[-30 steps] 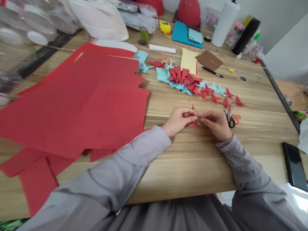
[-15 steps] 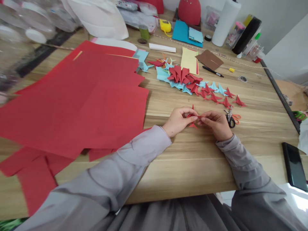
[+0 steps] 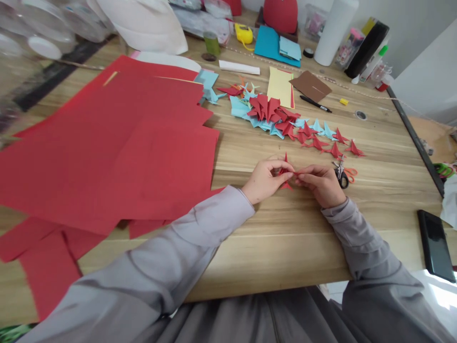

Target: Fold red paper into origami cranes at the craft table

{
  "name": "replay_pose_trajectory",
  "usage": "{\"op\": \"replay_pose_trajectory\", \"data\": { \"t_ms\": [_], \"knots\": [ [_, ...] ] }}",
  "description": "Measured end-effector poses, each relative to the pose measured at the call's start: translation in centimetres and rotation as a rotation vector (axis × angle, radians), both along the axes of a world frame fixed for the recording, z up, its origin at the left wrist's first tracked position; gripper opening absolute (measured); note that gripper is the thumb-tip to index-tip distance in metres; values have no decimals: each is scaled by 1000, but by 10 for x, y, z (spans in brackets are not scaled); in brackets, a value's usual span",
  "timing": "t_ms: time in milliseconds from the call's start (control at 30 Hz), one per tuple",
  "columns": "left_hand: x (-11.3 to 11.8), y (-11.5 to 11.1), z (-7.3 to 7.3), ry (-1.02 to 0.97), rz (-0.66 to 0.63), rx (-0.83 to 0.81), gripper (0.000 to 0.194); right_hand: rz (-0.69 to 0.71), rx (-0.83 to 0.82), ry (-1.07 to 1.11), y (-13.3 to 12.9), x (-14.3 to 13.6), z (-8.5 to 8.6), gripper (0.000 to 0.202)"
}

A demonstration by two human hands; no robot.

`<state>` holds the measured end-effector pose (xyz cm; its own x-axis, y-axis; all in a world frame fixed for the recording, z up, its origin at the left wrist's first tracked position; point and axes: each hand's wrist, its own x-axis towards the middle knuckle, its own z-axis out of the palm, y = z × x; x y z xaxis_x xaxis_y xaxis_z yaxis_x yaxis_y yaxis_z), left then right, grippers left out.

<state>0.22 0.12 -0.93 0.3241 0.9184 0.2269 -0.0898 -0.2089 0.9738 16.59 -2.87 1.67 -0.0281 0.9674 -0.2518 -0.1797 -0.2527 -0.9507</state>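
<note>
A small folded red paper piece (image 3: 286, 185) is between my hands, its pointed tips sticking out above and below my fingers. My left hand (image 3: 267, 179) is closed on it with thumb and fingers. My right hand (image 3: 320, 183) pinches its right end, thumb against fingers. Beyond my hands lie several folded red paper figures (image 3: 264, 108) and light blue ones (image 3: 317, 126), some heaped, some in rows. Black-handled scissors (image 3: 343, 180) and an orange-handled pair (image 3: 352, 174) rest just right of my right hand.
Large red paper sheets (image 3: 160, 157) cover the left of the wooden table (image 3: 271, 257). At the back are a yellow tape measure (image 3: 244, 34), blue paper (image 3: 267, 45), yellow paper (image 3: 280, 88), brown paper (image 3: 310, 86) and a pen (image 3: 315, 104). A phone (image 3: 436, 245) lies far right.
The view has shifted slightly, so the sheets and back items sit a little higher and further left. Both hands keep their hold on the red piece, nearly unmoved.
</note>
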Motion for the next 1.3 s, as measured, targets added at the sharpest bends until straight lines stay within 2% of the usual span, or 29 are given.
{"op": "replay_pose_trajectory", "data": {
  "t_ms": [467, 633, 900, 1300],
  "knots": [
    [0, -2, 4, 98, 8, -2, 5, -44, -82, 80, -2, -5, -1, 25],
    [-1, -4, 8, 98, -70, 6, 7, -15, -17, 41, -2, -4, 0, 27],
    [-1, -4, 9, 36, -27, -30, 3, 78, 173, -121, 0, 4, 0, 20],
    [-2, -4, 10, -14, -65, -202, 13, 66, 139, -87, 0, 2, -1, 22]
  ]
}}
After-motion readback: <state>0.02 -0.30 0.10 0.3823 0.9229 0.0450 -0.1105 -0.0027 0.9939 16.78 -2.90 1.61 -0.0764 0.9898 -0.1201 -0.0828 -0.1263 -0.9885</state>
